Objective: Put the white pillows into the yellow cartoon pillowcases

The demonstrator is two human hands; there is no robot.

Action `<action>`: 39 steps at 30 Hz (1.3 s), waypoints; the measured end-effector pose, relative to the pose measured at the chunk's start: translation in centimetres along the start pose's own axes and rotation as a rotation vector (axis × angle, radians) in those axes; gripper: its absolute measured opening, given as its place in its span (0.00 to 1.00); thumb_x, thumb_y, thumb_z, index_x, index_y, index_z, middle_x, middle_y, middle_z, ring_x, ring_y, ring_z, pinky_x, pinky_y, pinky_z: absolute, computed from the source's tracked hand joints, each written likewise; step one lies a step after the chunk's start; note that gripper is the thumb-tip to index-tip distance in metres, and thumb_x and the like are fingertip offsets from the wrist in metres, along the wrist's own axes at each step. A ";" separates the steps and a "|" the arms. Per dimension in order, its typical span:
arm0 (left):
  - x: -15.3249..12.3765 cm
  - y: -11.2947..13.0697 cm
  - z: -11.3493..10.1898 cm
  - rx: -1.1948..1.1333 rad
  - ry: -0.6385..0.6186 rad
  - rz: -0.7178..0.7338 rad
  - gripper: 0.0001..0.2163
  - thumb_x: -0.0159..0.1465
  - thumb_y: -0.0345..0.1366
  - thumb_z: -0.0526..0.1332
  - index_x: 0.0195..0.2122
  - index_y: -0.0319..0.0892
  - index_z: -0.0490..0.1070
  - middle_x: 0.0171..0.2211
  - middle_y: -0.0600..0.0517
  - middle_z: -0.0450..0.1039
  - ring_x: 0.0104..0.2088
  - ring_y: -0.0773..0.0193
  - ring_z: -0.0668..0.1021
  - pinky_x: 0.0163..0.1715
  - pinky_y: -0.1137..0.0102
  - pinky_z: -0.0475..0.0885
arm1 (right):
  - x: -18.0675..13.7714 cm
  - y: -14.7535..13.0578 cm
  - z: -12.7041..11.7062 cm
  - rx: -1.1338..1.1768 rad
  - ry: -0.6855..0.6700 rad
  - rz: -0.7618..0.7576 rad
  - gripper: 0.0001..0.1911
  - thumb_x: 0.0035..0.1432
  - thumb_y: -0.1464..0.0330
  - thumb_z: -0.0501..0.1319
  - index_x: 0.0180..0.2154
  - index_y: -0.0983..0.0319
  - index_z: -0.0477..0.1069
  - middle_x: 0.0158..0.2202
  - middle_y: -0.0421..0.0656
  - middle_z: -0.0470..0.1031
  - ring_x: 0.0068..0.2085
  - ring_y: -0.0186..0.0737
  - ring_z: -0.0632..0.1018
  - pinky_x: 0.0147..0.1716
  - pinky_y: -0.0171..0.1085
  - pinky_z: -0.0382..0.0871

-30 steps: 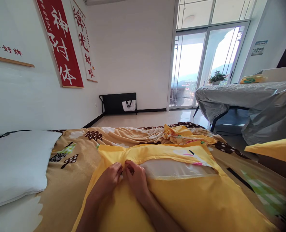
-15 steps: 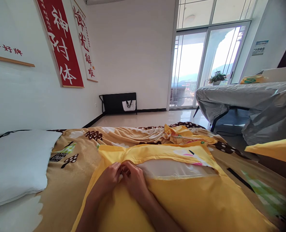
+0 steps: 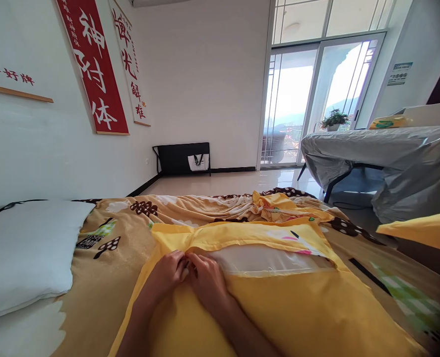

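A yellow pillowcase [image 3: 294,312] lies in front of me on the patterned blanket [image 3: 104,277]. Its open slit shows the white pillow inside [image 3: 268,260]. My left hand [image 3: 167,272] and my right hand [image 3: 207,277] meet fingertip to fingertip at the left end of that slit. Both pinch the yellow fabric edge there, and whatever small part sits between the fingertips is hidden.
A bare white pillow [image 3: 22,253] lies at the left on the blanket. Crumpled yellow cloth [image 3: 279,206] sits beyond the pillowcase. Another yellow pillow [image 3: 424,230] pokes in at the right. A grey-covered table [image 3: 372,148] stands by the glass doors [image 3: 316,99].
Both hands have crept slightly left along the slit's edge, staying pinched together. The pillowcase and the rest have not moved.
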State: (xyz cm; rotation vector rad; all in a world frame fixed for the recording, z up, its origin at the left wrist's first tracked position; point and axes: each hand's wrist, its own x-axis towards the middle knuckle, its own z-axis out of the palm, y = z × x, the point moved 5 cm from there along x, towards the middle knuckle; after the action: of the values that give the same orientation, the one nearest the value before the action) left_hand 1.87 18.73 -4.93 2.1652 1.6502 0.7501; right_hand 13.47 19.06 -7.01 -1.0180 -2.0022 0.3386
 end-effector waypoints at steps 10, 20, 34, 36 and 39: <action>0.0 -0.3 0.1 0.090 0.009 -0.031 0.11 0.65 0.35 0.47 0.27 0.43 0.63 0.30 0.49 0.71 0.31 0.61 0.73 0.32 0.70 0.61 | -0.1 0.0 0.0 -0.188 -0.083 0.056 0.07 0.57 0.75 0.54 0.33 0.61 0.70 0.31 0.42 0.78 0.34 0.38 0.76 0.33 0.34 0.55; 0.0 0.3 0.1 0.095 0.008 -0.005 0.11 0.65 0.34 0.46 0.27 0.43 0.62 0.31 0.48 0.71 0.32 0.61 0.72 0.32 0.69 0.61 | 0.1 0.4 0.2 -0.010 -0.113 0.123 0.07 0.59 0.74 0.54 0.34 0.61 0.70 0.31 0.42 0.78 0.33 0.37 0.76 0.30 0.32 0.54; 0.0 0.7 0.3 0.185 -0.016 -0.022 0.10 0.65 0.32 0.47 0.29 0.42 0.64 0.32 0.47 0.72 0.33 0.60 0.74 0.32 0.70 0.63 | 0.3 1.3 0.5 0.170 -0.098 0.225 0.06 0.56 0.77 0.56 0.32 0.62 0.69 0.30 0.42 0.77 0.31 0.36 0.75 0.30 0.31 0.59; 0.0 0.7 0.3 0.202 -0.018 -0.025 0.10 0.65 0.32 0.47 0.29 0.42 0.64 0.33 0.47 0.72 0.33 0.60 0.74 0.32 0.70 0.63 | 0.2 1.3 0.5 0.114 -0.084 0.234 0.06 0.57 0.75 0.55 0.32 0.63 0.70 0.30 0.44 0.77 0.32 0.37 0.75 0.30 0.32 0.58; 0.0 0.6 0.3 0.213 -0.011 -0.018 0.10 0.65 0.31 0.47 0.29 0.43 0.64 0.32 0.47 0.72 0.33 0.60 0.74 0.33 0.70 0.63 | 0.2 1.1 0.5 0.036 -0.088 0.214 0.08 0.58 0.74 0.55 0.30 0.63 0.71 0.30 0.45 0.77 0.31 0.38 0.75 0.29 0.32 0.56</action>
State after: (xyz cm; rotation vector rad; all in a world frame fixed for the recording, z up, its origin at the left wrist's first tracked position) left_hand 2.48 18.59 -4.86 2.2869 1.8145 0.5791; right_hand 13.63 20.00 -7.80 -1.2164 -1.9602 0.5412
